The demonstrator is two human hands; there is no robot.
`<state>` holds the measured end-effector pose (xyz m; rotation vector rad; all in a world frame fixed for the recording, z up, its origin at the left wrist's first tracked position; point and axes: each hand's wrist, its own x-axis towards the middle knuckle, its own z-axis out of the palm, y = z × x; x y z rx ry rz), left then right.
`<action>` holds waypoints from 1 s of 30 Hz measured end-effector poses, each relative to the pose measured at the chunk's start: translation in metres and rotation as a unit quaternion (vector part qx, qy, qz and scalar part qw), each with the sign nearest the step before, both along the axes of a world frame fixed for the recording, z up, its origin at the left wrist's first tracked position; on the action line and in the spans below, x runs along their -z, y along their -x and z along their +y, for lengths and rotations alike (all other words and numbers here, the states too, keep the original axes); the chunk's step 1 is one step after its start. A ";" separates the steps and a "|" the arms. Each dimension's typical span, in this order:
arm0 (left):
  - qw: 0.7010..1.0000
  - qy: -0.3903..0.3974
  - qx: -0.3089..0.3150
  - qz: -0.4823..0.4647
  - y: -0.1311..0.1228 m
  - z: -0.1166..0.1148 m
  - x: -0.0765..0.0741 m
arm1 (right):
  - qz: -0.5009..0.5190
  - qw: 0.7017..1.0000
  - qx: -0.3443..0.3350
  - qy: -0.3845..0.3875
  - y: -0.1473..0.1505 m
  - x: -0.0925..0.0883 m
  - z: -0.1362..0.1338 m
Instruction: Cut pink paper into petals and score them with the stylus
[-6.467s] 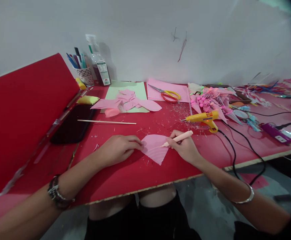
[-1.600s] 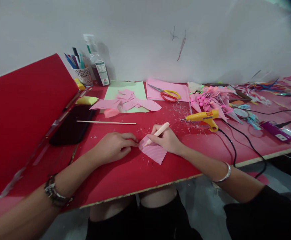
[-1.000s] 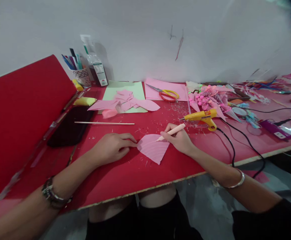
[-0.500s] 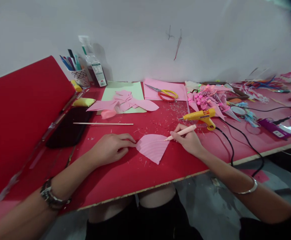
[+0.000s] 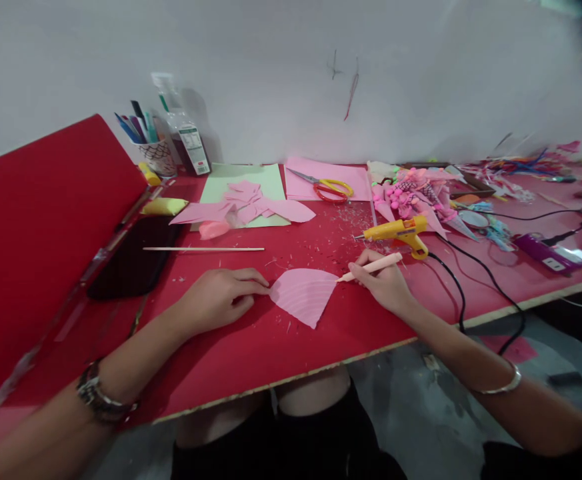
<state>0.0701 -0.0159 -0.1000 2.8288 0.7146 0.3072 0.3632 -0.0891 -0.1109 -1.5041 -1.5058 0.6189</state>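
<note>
Table (image 5: 265, 357): red. Left hand (image 5: 223, 298): grasping nothing, fingertips at left corner of paper (image 5: 303, 293), apparently steadying it. Right hand (image 5: 385, 285): pinching pen (image 5: 378, 265) low, likely for control. Paper: lined, flat between hands. Pen: tip at right corner.

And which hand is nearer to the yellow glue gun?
Right: the right hand is just in front of the glue gun; the left hand is farther off, at the left corner of the pink paper.

Dark bracelets (image 5: 93, 392), behind left fingers (image 5: 251, 288); silvery bangle (image 5: 511, 385), black sleeve (image 5: 541, 461), behind right fingers (image 5: 361, 272); black legwear (image 5: 281, 443), below both.
</note>
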 end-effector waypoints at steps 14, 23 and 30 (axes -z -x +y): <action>0.999 -0.025 0.035 0.026 0.002 0.003 -0.003 | 0.132 0.986 -0.104 0.012 0.042 -0.009 0.021; 0.998 -0.038 0.039 0.030 0.004 0.001 -0.004 | 0.106 0.971 -0.201 0.069 0.087 -0.007 0.044; 0.999 -0.020 0.033 0.034 0.003 0.001 -0.005 | 0.103 0.971 -0.202 0.071 0.089 -0.002 0.046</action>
